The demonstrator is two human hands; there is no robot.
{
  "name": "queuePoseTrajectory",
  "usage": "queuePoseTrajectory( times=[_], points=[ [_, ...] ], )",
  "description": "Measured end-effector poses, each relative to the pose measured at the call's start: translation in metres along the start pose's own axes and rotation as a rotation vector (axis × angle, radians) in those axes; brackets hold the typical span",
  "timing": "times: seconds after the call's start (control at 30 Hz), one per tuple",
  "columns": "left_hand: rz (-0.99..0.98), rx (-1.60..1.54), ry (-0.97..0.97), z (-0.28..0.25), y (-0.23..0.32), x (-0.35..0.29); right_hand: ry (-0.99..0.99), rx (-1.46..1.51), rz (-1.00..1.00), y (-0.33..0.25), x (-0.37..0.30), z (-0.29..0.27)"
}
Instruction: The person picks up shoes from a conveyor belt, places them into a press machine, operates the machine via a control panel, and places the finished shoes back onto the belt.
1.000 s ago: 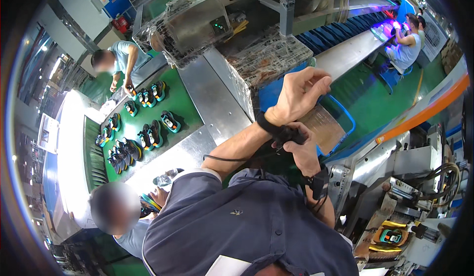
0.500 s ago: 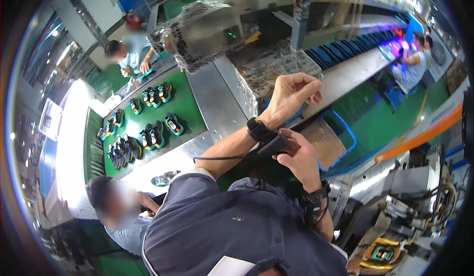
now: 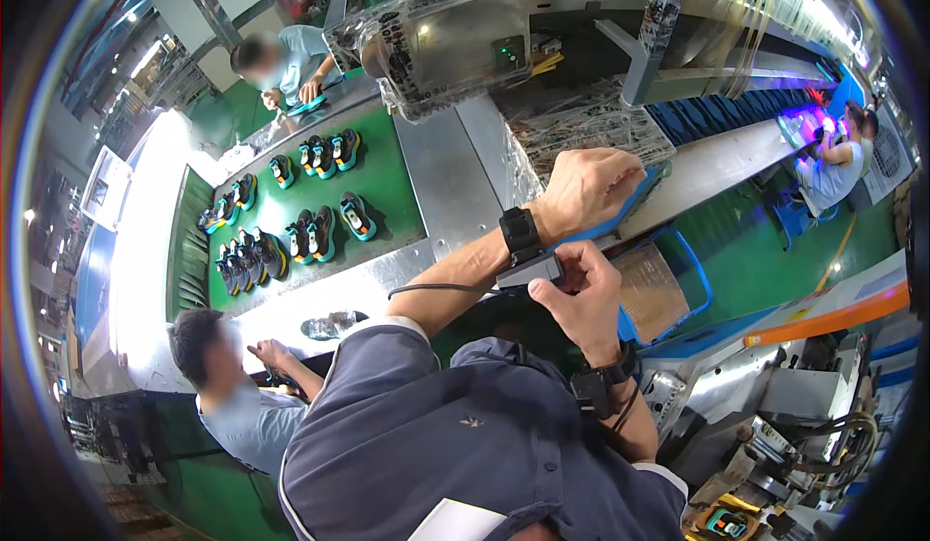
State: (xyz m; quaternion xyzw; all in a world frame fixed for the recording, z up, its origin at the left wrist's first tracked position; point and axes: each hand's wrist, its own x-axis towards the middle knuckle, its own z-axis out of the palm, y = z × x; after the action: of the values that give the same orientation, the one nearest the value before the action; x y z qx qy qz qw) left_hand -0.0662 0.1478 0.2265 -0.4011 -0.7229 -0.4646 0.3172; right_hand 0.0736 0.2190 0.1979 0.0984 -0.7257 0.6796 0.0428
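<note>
My left hand [image 3: 591, 192] is held out in front of me with its fingers curled inward, and nothing shows in them. Around that wrist sits a black strap [image 3: 520, 234]. Beside the strap is a small dark box [image 3: 531, 272], from which a thin black cable [image 3: 436, 290] runs back along the forearm. My right hand [image 3: 588, 299] is closed at the right end of this box, its thumb below and its bent fingers against the edge. Another black strap with a box [image 3: 596, 386] is on my right wrist.
Black and teal shoes [image 3: 310, 236] stand in groups on a green work surface [image 3: 387, 173]. Beyond my hands is a plastic-wrapped machine [image 3: 446, 47] with a conveyor [image 3: 717, 168]. A blue-framed cart [image 3: 664, 279] stands at right. Co-workers sit at left and far right; machinery [image 3: 814, 386] is lower right.
The view has shifted, so the table and machine sit further right. My left fingers turned downward, and my right fingers curled in more around the end of the box.
</note>
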Motion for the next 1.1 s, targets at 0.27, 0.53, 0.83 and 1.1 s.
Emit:
queuePoseTrajectory(
  times=[0.27,0.53,0.83,1.1],
  points=[
    [-0.078,0.101,-0.247,-0.002,-0.009,-0.015,0.008,0.086,-0.004,-0.006,0.011,0.014],
    [0.036,0.136,-0.339,-0.007,-0.018,-0.017,-0.033,0.071,0.018,0.0,0.01,0.013],
    [-0.36,-0.511,-0.787,-0.043,-0.024,-0.006,0.146,0.04,-1.02,-0.102,-0.027,-0.054],
    [-0.734,-0.694,-0.532,-0.047,-0.051,-0.019,-0.338,0.308,-0.806,-0.173,-0.049,-0.034]
  ],
)
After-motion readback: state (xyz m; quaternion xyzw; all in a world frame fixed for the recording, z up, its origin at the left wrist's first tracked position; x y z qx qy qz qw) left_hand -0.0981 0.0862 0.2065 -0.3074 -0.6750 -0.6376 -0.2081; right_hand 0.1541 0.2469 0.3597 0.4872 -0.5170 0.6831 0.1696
